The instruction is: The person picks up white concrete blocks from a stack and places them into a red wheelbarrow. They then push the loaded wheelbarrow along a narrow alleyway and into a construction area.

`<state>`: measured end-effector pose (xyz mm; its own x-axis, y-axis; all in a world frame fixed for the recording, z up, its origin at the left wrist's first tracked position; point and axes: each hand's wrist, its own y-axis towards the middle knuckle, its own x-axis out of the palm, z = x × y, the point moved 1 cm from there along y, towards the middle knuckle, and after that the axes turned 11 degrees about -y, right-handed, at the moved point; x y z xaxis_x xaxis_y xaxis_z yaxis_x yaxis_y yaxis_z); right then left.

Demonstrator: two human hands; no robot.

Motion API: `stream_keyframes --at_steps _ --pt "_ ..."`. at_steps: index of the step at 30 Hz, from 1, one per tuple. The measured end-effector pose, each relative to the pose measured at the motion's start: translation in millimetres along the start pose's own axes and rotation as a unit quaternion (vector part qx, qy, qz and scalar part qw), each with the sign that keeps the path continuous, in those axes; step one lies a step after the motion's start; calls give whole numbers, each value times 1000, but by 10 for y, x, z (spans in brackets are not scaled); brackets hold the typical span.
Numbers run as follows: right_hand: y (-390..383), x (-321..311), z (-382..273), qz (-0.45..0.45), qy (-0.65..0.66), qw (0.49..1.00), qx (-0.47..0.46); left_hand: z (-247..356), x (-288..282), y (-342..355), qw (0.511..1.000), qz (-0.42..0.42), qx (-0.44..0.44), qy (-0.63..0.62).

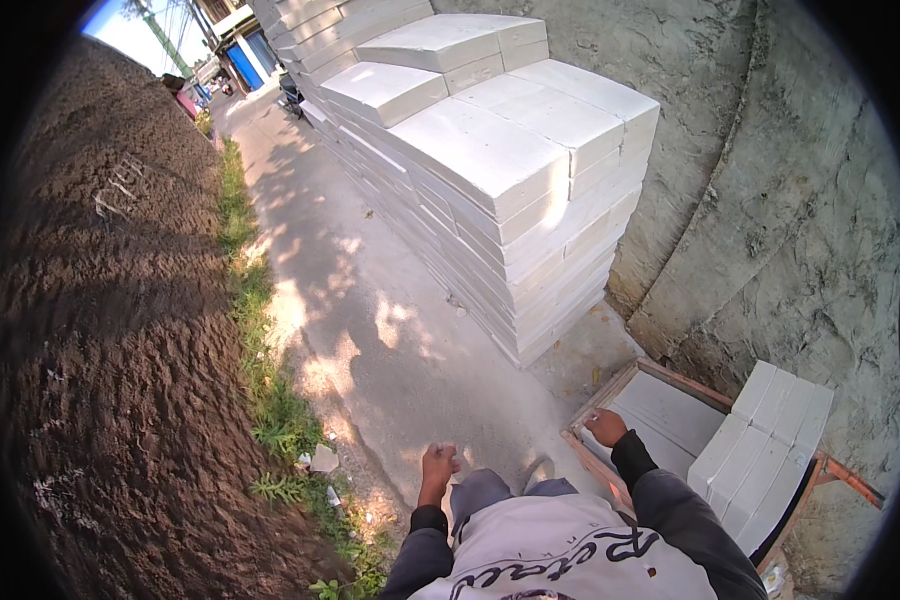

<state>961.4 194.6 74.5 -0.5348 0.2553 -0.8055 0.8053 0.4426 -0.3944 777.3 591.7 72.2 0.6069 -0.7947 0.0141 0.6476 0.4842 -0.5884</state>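
Note:
My left hand [438,471] hangs in front of my legs with its fingers curled in, and nothing shows in it. My right hand [606,428] is closed above the left side of a cart with a reddish-orange frame [682,382]. Whether its fingers grip anything is hidden. Under and beside that hand, flat pale grey blocks [675,408] lie in the cart. More blocks [763,450] stand stacked higher at the cart's right end.
A tall stack of light grey blocks [530,150] rises ahead, against a rough cement wall [820,190]. A concrete path [410,380] runs along its left, bordered by weeds [270,400] and litter. A rough brown wall [140,330] bounds the left side.

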Motion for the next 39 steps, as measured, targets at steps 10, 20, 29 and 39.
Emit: stream_keyframes --at_steps 10,20,29,39 --pt "1116 -2953 -2300 492 51 851 -176 2785 1014 1497 960 19 274 -45" --pt "2344 -3960 -3407 480 76 870 -88 6217 2088 2720 744 15 651 151" --pt "2428 -3977 -3540 449 -23 893 -3 7041 2204 3569 673 -22 698 243" --pt "2398 -3983 -3521 445 -37 895 27 7133 2197 3613 619 19 744 253"
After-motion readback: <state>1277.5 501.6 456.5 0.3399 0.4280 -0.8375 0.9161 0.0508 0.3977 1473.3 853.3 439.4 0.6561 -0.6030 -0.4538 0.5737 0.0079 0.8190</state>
